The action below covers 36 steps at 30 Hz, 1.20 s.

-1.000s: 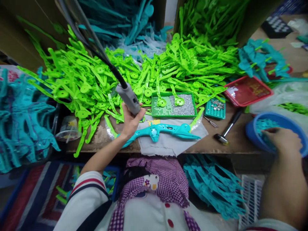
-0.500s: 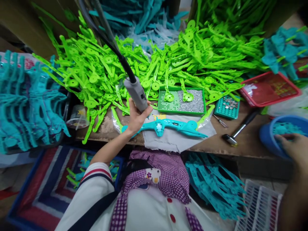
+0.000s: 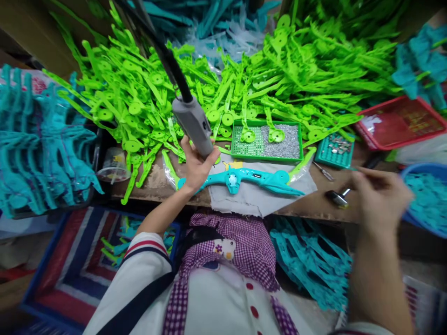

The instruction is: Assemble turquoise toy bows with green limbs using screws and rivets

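Observation:
My left hand (image 3: 196,165) grips a grey power screwdriver (image 3: 193,124) that hangs on a black cable, tilted over the bench. Just right of it a teal toy bow (image 3: 244,179) lies flat on a grey cloth (image 3: 251,199). My right hand (image 3: 379,197) is blurred by motion, in the air above the bench near a small hammer (image 3: 338,197); its fingers look pinched together, and what they hold is too small to make out. A green screw tray (image 3: 267,142) sits behind the bow.
Heaps of bright green plastic parts (image 3: 244,79) cover the back of the bench. Teal parts (image 3: 38,149) are stacked at left and below the bench. A blue bowl (image 3: 428,197) of teal pieces, a red basket (image 3: 401,123) and a small teal tray (image 3: 335,151) stand at right.
My right hand has left the blue bowl and swung left toward the bench's middle. The left hand keeps the screwdriver in the same place.

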Each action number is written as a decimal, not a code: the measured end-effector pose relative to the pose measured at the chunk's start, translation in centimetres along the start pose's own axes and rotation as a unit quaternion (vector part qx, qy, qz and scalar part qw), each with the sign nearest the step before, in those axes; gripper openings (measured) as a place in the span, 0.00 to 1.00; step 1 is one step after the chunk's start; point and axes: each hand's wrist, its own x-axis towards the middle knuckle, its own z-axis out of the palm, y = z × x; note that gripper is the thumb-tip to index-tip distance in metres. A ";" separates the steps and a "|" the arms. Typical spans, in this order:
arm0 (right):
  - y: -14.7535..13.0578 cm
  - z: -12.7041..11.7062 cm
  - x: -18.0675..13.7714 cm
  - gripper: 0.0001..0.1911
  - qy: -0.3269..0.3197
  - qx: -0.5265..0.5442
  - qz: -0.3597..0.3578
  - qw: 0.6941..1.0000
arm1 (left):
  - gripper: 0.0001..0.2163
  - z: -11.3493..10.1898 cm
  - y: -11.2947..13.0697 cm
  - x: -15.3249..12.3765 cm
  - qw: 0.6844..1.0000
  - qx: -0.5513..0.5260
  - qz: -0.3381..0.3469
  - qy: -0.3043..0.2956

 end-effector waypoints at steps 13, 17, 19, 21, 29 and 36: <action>-6.6 11.5 -9.2 0.15 -0.314 0.108 -0.044 0.942 | 0.17 3.1 1.9 -6.4 0.980 0.090 -0.028 -0.174; -6.5 12.3 -9.8 0.17 -0.310 0.143 -0.030 0.940 | 0.10 6.7 0.5 -4.2 0.934 -0.018 -0.189 -0.303; -5.8 11.8 -9.2 0.22 -0.314 0.116 -0.037 0.942 | 0.09 7.3 -0.4 -2.7 0.921 -0.011 -0.234 -0.312; -4.5 11.0 -8.3 0.25 -0.286 0.043 -0.078 0.954 | 0.07 7.4 -1.0 -1.5 0.914 0.048 -0.238 -0.326; -1.7 10.5 -8.3 0.21 -0.242 -0.159 -0.168 0.942 | 0.05 8.6 -1.2 0.0 0.873 0.217 -0.188 -0.395; -2.2 10.9 -8.4 0.20 -0.246 -0.174 -0.167 0.939 | 0.03 9.3 -0.8 1.6 0.822 0.231 -0.242 -0.460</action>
